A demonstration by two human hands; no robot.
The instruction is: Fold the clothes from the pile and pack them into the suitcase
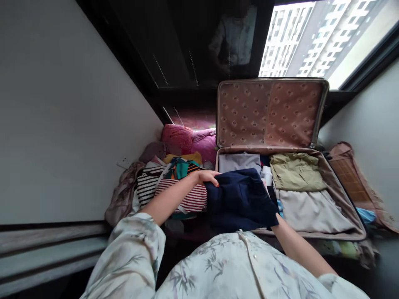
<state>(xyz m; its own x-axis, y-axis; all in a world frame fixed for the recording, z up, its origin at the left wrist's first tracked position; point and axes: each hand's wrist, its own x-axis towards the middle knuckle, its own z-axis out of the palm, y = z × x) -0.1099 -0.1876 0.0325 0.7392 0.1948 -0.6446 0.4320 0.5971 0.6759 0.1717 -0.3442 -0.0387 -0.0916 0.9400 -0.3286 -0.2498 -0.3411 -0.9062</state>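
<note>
A folded navy blue garment [238, 199] is held in front of me, over the near left part of the open suitcase [332, 160]. My left hand [209, 177] is closed on its upper left edge, thumb on top. My right hand [277, 220] is at its lower right corner; the cloth hides most of the fingers. Inside the suitcase lie a folded olive garment [297, 171], a beige one [311, 209] and a grey one [239, 161]. A small white item [267, 174] shows between them.
Left of the suitcase is a pile of striped clothes [149, 182] with pink bedding [177, 137] behind. The patterned suitcase lid [271, 112] stands up against the dark window [174, 45]. White walls [52, 116] flank both sides. A brown patterned cloth [350, 170] lies at right.
</note>
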